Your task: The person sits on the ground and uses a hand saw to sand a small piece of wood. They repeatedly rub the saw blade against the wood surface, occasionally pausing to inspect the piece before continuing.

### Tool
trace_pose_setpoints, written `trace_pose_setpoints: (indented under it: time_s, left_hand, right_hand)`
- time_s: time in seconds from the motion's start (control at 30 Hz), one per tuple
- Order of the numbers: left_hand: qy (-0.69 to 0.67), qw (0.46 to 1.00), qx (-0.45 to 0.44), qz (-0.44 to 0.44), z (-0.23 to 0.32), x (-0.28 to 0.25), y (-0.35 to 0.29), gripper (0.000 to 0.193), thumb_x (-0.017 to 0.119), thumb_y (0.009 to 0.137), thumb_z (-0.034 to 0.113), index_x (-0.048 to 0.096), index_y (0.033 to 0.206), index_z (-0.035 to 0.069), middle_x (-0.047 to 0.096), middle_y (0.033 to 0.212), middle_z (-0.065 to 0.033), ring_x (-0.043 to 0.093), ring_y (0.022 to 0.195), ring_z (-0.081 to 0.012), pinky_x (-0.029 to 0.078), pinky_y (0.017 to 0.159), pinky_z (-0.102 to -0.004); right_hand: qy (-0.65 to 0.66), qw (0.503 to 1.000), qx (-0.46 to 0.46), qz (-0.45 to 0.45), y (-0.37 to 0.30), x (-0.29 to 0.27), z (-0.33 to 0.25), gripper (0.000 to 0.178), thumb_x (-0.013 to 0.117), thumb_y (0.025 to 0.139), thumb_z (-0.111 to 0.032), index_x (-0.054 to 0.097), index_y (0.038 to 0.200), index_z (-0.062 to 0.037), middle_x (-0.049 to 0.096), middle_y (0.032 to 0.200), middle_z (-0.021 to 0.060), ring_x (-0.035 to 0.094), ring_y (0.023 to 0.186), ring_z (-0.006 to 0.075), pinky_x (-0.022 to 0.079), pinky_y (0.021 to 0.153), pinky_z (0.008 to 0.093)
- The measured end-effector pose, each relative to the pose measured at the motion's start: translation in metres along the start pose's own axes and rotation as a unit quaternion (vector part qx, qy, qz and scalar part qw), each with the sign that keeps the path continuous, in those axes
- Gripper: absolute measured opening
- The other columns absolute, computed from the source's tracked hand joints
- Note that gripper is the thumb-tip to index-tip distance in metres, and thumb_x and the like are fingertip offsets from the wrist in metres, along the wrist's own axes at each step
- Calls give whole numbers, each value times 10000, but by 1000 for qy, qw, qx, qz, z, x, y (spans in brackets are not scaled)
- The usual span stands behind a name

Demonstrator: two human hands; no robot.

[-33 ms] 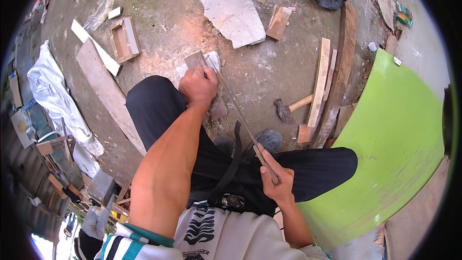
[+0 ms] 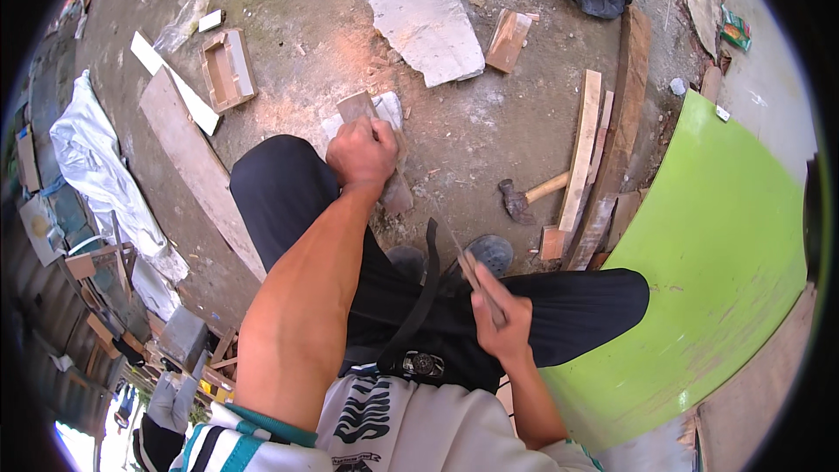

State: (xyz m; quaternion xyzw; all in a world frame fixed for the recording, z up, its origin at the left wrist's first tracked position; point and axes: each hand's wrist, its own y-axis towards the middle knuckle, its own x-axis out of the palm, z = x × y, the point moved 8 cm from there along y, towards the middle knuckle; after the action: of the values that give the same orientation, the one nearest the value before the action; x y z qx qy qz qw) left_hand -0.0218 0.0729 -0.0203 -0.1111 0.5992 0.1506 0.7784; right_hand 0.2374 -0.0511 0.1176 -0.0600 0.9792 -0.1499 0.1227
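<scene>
My left hand (image 2: 362, 153) is closed over a short wooden block (image 2: 356, 107), pressing it down against a pale flat piece (image 2: 390, 108) on the ground. The block's lower end (image 2: 398, 198) shows below my fist. In my right hand (image 2: 505, 319), the wooden handle of a long, thin metal-bladed tool (image 2: 470, 264) is gripped near my right thigh. Its blade points forward and left toward the block, smeared by motion, so its edge and exact kind cannot be made out. A gap shows between the visible blade and the block.
Orange sawdust lies around a broken pale slab (image 2: 428, 31). A hammer (image 2: 520, 201) rests beside long wood strips (image 2: 581, 149) and a thick plank (image 2: 622, 122). The green panel (image 2: 717, 271) is at right. A cardboard tray (image 2: 229, 70) and a board (image 2: 188, 149) lie left.
The blade lay alongside the block before; now its visible part ends short of it and is blurred. My right hand has turned slightly, while my left hand keeps its hold.
</scene>
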Motion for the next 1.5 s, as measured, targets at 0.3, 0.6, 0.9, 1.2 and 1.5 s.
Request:
trace_pose_setpoints:
  time_s: [0.3,0.6,0.9,1.2,1.5]
  left_hand:
    - [-11,999,7,30,1,-5,-4,244,612,826,198,591,624,62,636,659,-185,634,599,-376,502,559,-505]
    - [-22,1000,-9,4,6,-1,1,279,600,877,243,612,670,56,664,721,-162,651,657,-372,524,614,-502]
    - [-47,999,28,0,11,4,0,268,600,872,237,606,673,57,665,725,-149,659,687,-357,527,626,-487]
    - [-20,999,-28,-28,-2,5,-3,268,585,896,272,657,749,59,674,770,-171,657,706,-391,528,650,-510]
    - [9,997,-48,-58,-3,4,-2,280,579,899,285,648,739,66,682,794,-165,662,731,-390,524,668,-514]
  right_hand:
    - [-38,999,-8,-13,21,21,0,370,658,948,-84,659,1306,9,726,1084,265,773,867,288,570,713,334]
    - [-55,997,23,-39,68,50,22,362,606,957,-33,633,1296,94,701,1223,261,712,1121,295,536,936,330]
    - [-42,998,42,-24,76,55,30,364,629,953,-65,651,1293,65,733,1161,233,744,1040,269,550,855,302]
    - [-45,998,19,-39,4,7,-10,362,635,947,-53,652,1291,60,720,1125,270,768,914,212,565,717,292]
    - [-59,997,17,-53,8,7,-13,448,651,915,-18,613,1360,11,700,1204,244,746,970,361,595,800,361]
